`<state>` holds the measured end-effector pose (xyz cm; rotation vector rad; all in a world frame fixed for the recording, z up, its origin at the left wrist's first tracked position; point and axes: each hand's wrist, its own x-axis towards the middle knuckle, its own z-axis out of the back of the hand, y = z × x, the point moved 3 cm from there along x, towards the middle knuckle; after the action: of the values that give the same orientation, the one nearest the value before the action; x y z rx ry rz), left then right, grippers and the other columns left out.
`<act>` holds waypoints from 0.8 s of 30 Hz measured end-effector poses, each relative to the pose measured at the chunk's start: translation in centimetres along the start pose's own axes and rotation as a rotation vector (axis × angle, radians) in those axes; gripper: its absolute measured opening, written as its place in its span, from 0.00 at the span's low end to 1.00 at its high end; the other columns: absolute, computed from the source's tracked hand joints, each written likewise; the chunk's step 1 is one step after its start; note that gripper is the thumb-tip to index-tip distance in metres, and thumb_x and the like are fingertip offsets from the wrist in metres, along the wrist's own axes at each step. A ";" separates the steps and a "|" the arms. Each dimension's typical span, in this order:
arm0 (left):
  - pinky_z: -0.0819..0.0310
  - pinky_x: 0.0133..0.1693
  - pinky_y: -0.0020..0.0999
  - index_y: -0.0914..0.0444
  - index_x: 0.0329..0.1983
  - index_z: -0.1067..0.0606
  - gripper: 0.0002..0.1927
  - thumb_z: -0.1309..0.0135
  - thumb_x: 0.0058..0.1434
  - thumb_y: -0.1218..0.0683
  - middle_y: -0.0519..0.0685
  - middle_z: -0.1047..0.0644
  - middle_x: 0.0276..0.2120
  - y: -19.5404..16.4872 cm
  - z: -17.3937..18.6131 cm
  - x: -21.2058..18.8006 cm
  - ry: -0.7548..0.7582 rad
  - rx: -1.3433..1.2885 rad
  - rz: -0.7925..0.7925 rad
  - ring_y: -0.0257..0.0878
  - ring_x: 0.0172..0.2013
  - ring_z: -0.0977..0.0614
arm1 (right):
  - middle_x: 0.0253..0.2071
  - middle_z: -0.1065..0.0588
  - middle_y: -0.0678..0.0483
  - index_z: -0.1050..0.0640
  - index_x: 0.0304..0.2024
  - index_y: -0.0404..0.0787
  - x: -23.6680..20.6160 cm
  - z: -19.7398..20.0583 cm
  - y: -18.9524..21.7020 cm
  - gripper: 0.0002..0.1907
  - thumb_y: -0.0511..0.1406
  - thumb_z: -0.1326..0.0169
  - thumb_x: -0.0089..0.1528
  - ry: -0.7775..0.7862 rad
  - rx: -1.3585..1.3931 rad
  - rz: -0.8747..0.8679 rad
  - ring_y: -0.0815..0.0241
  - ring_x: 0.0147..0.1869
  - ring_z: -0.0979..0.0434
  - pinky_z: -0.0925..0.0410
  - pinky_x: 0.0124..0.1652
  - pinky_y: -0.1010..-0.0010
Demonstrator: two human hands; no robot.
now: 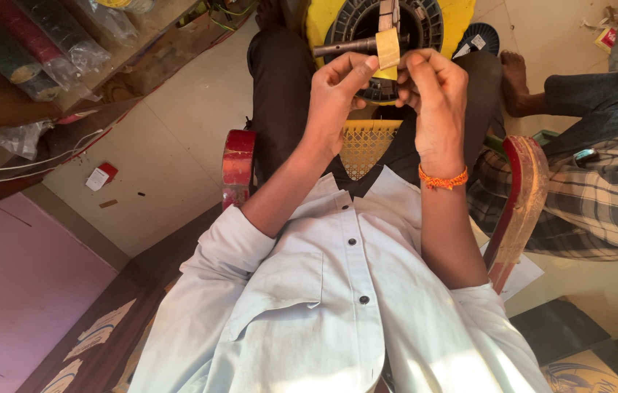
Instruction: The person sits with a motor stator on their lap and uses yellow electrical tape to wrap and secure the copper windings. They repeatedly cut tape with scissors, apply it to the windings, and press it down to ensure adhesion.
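Fingertips (364,67) pinch flat tan strip (387,48), both hands.

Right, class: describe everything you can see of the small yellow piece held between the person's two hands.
The small yellow piece looks like a flat, pale yellow strip of tape or card, roughly rectangular and standing upright. It sits on a dark metal rod that juts left from it. The left hand pinches its lower left edge and the right hand its right side. Behind it lies a yellow and black round device. Its exact material cannot be told.
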<state>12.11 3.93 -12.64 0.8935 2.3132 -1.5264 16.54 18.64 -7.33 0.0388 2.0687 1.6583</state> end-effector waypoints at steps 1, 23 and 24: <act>0.35 0.34 0.24 0.59 0.35 0.21 0.11 0.40 0.65 0.47 0.36 0.26 0.29 0.1 -0.1 0.0 0.010 -0.022 -0.009 0.24 0.33 0.28 | 0.33 0.26 0.57 0.21 0.39 0.35 -0.2 0.0 0.2 0.15 0.41 0.47 0.71 0.007 -0.006 0.011 0.71 0.32 0.29 0.33 0.34 0.79; 0.33 0.38 0.26 0.62 0.40 0.21 0.09 0.45 0.68 0.51 0.39 0.22 0.35 0.0 -0.2 -0.1 -0.037 0.070 -0.139 0.26 0.36 0.26 | 0.29 0.28 0.59 0.21 0.39 0.34 0.8 -0.6 0.3 0.10 0.36 0.44 0.67 0.018 -0.024 -0.072 0.71 0.30 0.29 0.31 0.33 0.78; 0.33 0.38 0.26 0.62 0.40 0.21 0.09 0.45 0.68 0.52 0.39 0.21 0.35 0.0 -0.2 -0.1 -0.036 0.073 -0.148 0.26 0.36 0.25 | 0.29 0.28 0.59 0.21 0.39 0.34 0.8 -0.6 0.2 0.10 0.37 0.44 0.67 0.018 -0.020 -0.071 0.71 0.30 0.29 0.32 0.33 0.78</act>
<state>12.27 4.05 -12.54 0.7193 2.3583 -1.6805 15.51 18.41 -7.33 -0.0554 2.0423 1.6416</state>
